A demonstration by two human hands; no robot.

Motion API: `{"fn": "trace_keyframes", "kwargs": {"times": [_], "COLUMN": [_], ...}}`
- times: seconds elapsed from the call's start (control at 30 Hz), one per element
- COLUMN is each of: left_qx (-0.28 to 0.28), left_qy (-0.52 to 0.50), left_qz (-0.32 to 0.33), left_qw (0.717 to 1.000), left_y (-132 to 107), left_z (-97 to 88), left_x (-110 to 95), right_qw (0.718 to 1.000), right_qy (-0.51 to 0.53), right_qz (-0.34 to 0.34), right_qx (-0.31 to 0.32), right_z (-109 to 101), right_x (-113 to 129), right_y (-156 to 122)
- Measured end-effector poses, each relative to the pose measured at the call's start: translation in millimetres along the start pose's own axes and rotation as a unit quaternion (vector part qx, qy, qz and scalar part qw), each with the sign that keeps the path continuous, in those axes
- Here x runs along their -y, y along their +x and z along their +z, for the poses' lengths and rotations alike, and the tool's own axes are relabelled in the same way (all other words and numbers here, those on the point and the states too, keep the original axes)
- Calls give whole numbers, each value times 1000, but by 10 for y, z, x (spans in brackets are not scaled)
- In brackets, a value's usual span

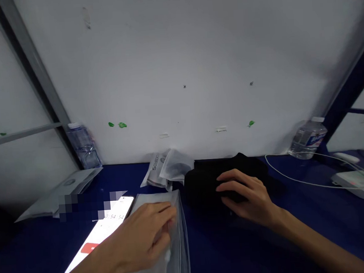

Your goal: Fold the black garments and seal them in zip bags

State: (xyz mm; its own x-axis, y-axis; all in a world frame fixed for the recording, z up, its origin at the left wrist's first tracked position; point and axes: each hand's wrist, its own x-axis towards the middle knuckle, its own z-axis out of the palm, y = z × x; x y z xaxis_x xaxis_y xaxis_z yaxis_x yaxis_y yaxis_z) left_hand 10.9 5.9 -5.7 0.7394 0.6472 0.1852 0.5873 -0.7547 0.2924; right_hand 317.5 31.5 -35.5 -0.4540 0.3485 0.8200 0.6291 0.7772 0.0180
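My left hand [145,234] lies flat, fingers stretched out, on a stack of clear plastic bags [174,253] on the dark blue table [37,250]. My right hand [247,196] rests on a bundle of black fabric [204,180] by the wall, its fingers curled around the cloth. A lit phone [101,231] showing a timer lies just left of my left hand.
Crumpled printed plastic bags [167,168] sit against the white wall. Flat grey packets [58,193] lie at the left. Water bottles stand at the left [83,145] and the right [308,138]. A white cable [297,178] runs to a white device [358,182] at the right edge.
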Motion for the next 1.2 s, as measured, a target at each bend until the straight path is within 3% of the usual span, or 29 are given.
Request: {"fn": "trace_keyframes", "kwargs": {"times": [0.17, 0.3, 0.63, 0.73, 0.87, 0.93, 1.03, 1.2], "left_qx": [-99, -119, -153, -161, -164, -161, -162, -176], "left_qy": [-26, -40, -62, -51, -38, -40, -42, -46], "left_qz": [102, 144, 157, 152, 141, 128, 108, 109], "left_qw": [989, 982, 974, 974, 976, 978, 980, 977], "left_y": [-82, -87, -62, -54, -34, -27, -21, -5], "left_z": [-150, -146, -74, -63, -25, -5, 9, 14], "left_x": [-37, -41, 20, 22, 12, 12, 19, 38], "right_qw": [1000, 1000, 998, 988, 949, 931, 913, 892], "right_qy": [-8, -7, 33, 88, 212, 271, 336, 378], "right_qz": [8, 11, 37, 88, 175, 199, 217, 250], "right_qx": [-2, -11, -38, -87, -152, -141, -77, 12], "right_z": [-26, -66, -140, -169, -140, -96, -18, 83], "right_x": [-5, -9, 11, 75, 192, 254, 322, 356], "right_y": [34, 49, 92, 136, 157, 144, 109, 58]}}
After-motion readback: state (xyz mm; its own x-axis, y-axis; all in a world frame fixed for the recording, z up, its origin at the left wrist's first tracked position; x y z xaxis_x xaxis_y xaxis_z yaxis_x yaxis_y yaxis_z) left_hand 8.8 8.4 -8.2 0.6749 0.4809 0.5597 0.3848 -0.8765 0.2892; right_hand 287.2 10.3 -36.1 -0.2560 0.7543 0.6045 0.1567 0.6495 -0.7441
